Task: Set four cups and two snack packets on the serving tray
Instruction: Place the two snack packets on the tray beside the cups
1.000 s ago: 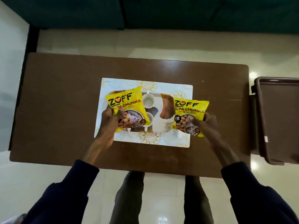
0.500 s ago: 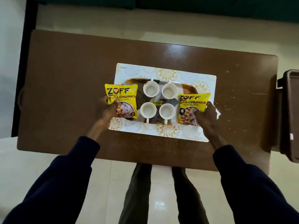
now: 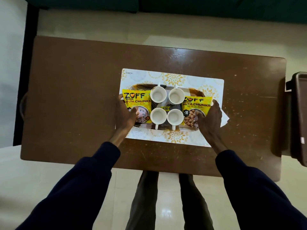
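Several white cups stand in a square block at the middle of the serving tray. A yellow snack packet lies on the tray's left end, and my left hand grips its lower left edge. A second yellow packet lies on the tray's right end, with my right hand gripping its lower right corner. Most of the tray's surface is hidden under the cups and packets.
The tray sits on a white placemat with gold flowers, in the middle of a brown table. A dark brown bin stands off the table's right end. My legs show below the near edge.
Both packets have come down from in front of the cups onto the tray's two ends. The camera has moved closer, and all the cups now show.
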The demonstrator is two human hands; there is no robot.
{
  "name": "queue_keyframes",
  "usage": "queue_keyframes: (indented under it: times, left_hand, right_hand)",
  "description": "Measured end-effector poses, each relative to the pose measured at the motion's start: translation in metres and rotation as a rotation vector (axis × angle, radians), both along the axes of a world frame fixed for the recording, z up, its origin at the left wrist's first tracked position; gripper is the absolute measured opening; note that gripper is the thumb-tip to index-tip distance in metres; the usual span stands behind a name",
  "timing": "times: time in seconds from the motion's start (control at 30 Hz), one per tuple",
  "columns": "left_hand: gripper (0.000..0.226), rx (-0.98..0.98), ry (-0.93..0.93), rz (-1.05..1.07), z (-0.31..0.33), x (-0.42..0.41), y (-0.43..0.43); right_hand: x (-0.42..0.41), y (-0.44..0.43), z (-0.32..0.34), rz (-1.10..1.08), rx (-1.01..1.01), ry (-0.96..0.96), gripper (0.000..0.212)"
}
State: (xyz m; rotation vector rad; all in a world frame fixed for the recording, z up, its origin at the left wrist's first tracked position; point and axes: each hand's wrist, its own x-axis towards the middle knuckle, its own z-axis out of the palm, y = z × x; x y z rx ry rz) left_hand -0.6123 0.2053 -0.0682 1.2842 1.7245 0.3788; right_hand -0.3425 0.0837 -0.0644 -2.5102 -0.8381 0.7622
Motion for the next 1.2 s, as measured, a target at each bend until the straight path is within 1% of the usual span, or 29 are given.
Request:
queue_keyframes:
  times: [0.07, 0.17, 0.27, 0.3, 0.37, 0.43, 0.5, 0.63, 0.73, 0.8, 0.87, 0.93, 1.0, 1.1, 1.2]
  left_hand:
    - [0.079, 0.081, -0.03, -0.018, -0.001, 0.0, -0.011]
    - [0.087, 0.137, -0.017, -0.067, -0.004, -0.006, -0.018]
    - [0.092, 0.154, 0.023, -0.228, -0.013, -0.017, -0.014]
    - [0.094, 0.153, 0.03, -0.291, -0.016, -0.021, -0.012]
    - [0.1, 0.171, 0.075, -0.416, -0.018, -0.028, -0.009]
    - [0.102, 0.226, 0.199, -0.534, -0.02, -0.031, -0.008]
    - [0.099, 0.257, 0.296, -0.616, -0.019, -0.031, -0.007]
    - [0.088, 0.279, 0.4, -0.751, -0.017, -0.026, -0.003]
    - [0.088, 0.268, 0.459, -0.795, -0.014, -0.023, -0.003]
    - [0.088, 0.278, 0.463, -0.785, -0.011, -0.02, -0.005]
    - [0.087, 0.319, 0.441, -0.777, -0.008, -0.018, -0.008]
    - [0.082, 0.362, 0.436, -0.805, -0.007, -0.018, -0.009]
    - [0.078, 0.359, 0.452, -0.841, -0.009, -0.018, -0.01]
    - [0.078, 0.322, 0.476, -0.854, -0.01, -0.015, -0.011]
    - [0.079, 0.334, 0.464, -0.852, -0.005, -0.014, -0.012]
  right_hand:
    - [-0.003, -0.004, 0.003, 0.1, -0.027, -0.128, 0.073]
    - [-0.004, -0.01, 0.009, 0.204, -0.055, -0.278, 0.067]
    - [-0.004, -0.013, 0.012, 0.388, -0.012, -0.294, 0.056]
    - [-0.005, -0.014, 0.012, 0.449, -0.019, -0.288, 0.056]
    - [-0.006, -0.014, 0.01, 0.52, -0.069, -0.279, 0.063]
    - [-0.006, -0.014, 0.008, 0.535, -0.097, -0.289, 0.069]
    - [-0.006, -0.014, 0.005, 0.544, -0.112, -0.317, 0.073]
    - [-0.011, -0.013, 0.003, 0.535, -0.154, -0.356, 0.077]
    - [-0.016, -0.012, 0.003, 0.529, -0.19, -0.357, 0.074]
    - [-0.018, -0.013, 0.003, 0.531, -0.19, -0.351, 0.073]
    - [-0.017, -0.014, 0.003, 0.547, -0.194, -0.36, 0.076]
    - [-0.015, -0.014, 0.004, 0.557, -0.194, -0.36, 0.079]
    - [-0.013, -0.014, 0.004, 0.564, -0.204, -0.342, 0.08]
    - [-0.011, -0.013, 0.006, 0.594, -0.238, -0.328, 0.074]
    - [-0.011, -0.01, 0.012, 0.616, -0.227, -0.329, 0.066]
